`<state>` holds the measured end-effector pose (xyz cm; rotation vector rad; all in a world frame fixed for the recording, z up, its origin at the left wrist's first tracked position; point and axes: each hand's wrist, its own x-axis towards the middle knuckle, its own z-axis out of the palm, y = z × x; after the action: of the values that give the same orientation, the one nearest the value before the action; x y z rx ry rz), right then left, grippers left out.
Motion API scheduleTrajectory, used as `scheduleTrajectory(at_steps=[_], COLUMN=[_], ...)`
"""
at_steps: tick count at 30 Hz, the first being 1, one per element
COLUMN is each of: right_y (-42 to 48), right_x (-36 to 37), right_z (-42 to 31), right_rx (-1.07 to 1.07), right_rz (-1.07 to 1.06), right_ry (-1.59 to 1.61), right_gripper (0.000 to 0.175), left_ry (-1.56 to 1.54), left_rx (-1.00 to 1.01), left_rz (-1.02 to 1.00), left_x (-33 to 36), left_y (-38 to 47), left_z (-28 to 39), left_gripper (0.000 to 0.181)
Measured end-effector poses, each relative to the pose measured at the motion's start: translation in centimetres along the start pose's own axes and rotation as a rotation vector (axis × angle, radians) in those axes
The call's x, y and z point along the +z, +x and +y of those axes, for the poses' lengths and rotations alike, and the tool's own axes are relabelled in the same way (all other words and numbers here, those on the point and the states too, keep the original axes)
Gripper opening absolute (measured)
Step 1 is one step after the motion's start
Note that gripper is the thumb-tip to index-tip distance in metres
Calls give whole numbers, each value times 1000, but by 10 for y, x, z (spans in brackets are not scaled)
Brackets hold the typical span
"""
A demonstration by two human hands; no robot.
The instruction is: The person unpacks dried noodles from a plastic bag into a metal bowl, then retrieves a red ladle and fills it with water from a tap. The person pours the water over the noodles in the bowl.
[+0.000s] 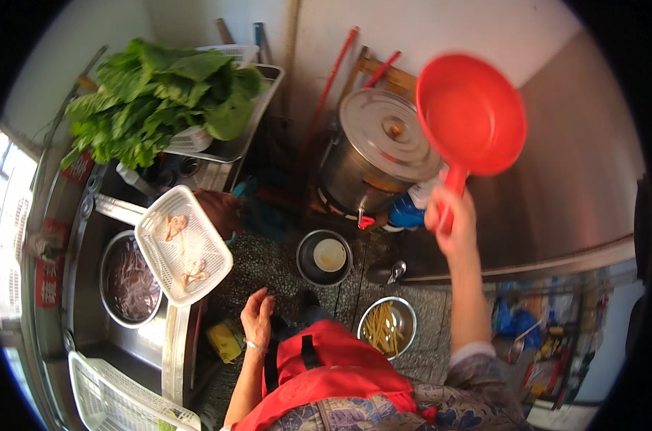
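Note:
My right hand [455,221] grips the handle of a red plastic water ladle [468,116], raised toward the upper right with its bowl facing me. Beyond it stands a large stainless steel pot [353,172] with a lid [382,132] on and a red-handled tap near its base. My left hand [258,318] hangs at my left side, with loosely bent fingers and nothing in it. Nearest to that hand is a white plastic basket [180,293] at the sink's edge, holding a few small pieces of what looks like raw meat. A bracelet circles my left wrist.
In the steel sink [142,345], a metal basin [107,296] holds dark liquid and pale strips. Leafy greens [169,91] pile over a tray. On the floor stand a bowl of yellowish sticks [382,328] and a basin [304,258] containing a white bowl [330,255].

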<state>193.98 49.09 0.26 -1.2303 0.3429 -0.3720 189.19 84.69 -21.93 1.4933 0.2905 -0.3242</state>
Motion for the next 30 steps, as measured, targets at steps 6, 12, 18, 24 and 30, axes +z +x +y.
scheduleTrajectory(at_steps=[6,12,18,24,30], right_y=[-202,-306,-339,-324,-300], right_x=[-121,-200,-229,-222,-193], right_z=[116,215,235,229,215], right_rx=[311,573,582,570,556], right_rz=[451,926,1173,1161,1202], right_ry=[10,74,67,-83,-243], right_gripper=[39,34,36,27,30], left_ry=[248,699,1129,1506,1512], left_rx=[337,1010,1082,1139,1220], left_rz=[-235,-361,-381,-402,-487], left_x=[105,304,426,466,475], left_y=[80,199,259,305,327], left_z=[86,170,170,160,163], left_gripper=[22,21,37,33,26])
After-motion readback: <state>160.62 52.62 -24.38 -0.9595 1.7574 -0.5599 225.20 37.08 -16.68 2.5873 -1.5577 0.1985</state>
